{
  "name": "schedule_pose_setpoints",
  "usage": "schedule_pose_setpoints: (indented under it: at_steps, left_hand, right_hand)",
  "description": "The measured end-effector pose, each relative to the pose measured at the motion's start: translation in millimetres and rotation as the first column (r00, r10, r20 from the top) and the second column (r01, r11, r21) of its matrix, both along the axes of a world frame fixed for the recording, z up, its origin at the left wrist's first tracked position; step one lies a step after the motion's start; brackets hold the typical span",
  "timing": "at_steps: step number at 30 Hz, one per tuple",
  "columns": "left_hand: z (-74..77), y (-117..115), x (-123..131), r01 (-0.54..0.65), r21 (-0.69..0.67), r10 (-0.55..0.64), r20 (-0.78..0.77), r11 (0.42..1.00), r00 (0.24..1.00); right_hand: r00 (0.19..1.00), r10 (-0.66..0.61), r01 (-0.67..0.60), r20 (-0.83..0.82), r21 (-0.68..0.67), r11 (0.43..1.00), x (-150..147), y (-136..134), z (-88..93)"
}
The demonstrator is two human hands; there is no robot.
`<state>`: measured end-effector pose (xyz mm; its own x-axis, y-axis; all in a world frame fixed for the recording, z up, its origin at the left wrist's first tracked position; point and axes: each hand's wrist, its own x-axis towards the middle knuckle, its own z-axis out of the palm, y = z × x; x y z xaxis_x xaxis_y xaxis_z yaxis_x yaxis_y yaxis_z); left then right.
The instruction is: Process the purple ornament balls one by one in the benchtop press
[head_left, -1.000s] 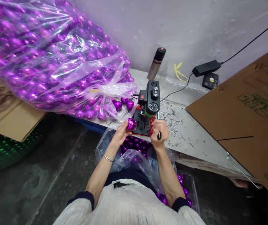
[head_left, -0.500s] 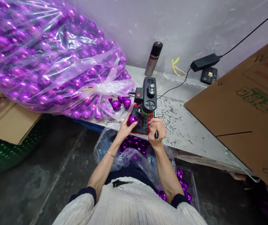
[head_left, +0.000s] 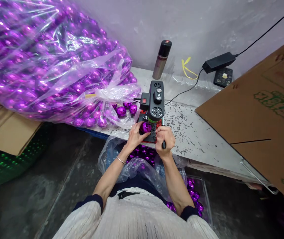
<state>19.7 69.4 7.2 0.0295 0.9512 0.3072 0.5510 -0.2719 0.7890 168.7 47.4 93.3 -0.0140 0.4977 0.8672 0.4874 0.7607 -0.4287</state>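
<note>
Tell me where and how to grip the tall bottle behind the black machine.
Take the bottle around its straight body below the black cap, probably from the right: it stands upright and slender, with the black machine in front and the bulging bag to its left.

Pale scuffed wall [head_left: 194, 26], whitish tabletop [head_left: 204, 142] along it, dark stained floor [head_left: 37, 202]

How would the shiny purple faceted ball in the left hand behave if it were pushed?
Being round, the ball may roll if the left hand loosens; its flat facets might slow it. The glossy surface is probably slippery.
</note>
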Motion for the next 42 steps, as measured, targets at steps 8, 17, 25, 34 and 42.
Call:
schedule_pose_setpoints:
  at_steps: [8, 17, 25, 34, 42]
  left_hand:
    - [5.4, 0, 2, -0.005, -0.023, 0.003, -0.079, 1.0, 0.997]
    - [2.5, 0, -1, -0.031, -0.042, 0.029, -0.068, 0.999, 0.997]
    - [-12.6, 7, 12, 0.016, 0.021, -0.017, 0.018, 1.0, 1.0]
    - [-27.0, 5, 10, 0.021, 0.025, -0.022, 0.022, 0.999, 1.0]
    - [-23.3, 4, 11, 0.029, 0.009, -0.029, 0.017, 1.0, 0.999]
  right_hand:
    - [1.0, -0.005, 0.005, 0.019, -0.007, 1.0, 1, -1, 3.0]
    - [1.0, -0.027, 0.027, -0.007, -0.028, 0.999, 0, -2, 8.9]
    - [0.997, -0.038, 0.031, -0.061, -0.109, 0.994, 0, -4, 21.1]
    - [0.998, -0.056, 0.054, -0.042, -0.063, 0.997, 2, -5, -1.6]
    - [0.992, -0.063, 0.057, -0.113, -0.053, 0.997, -2, -3, -28.6]
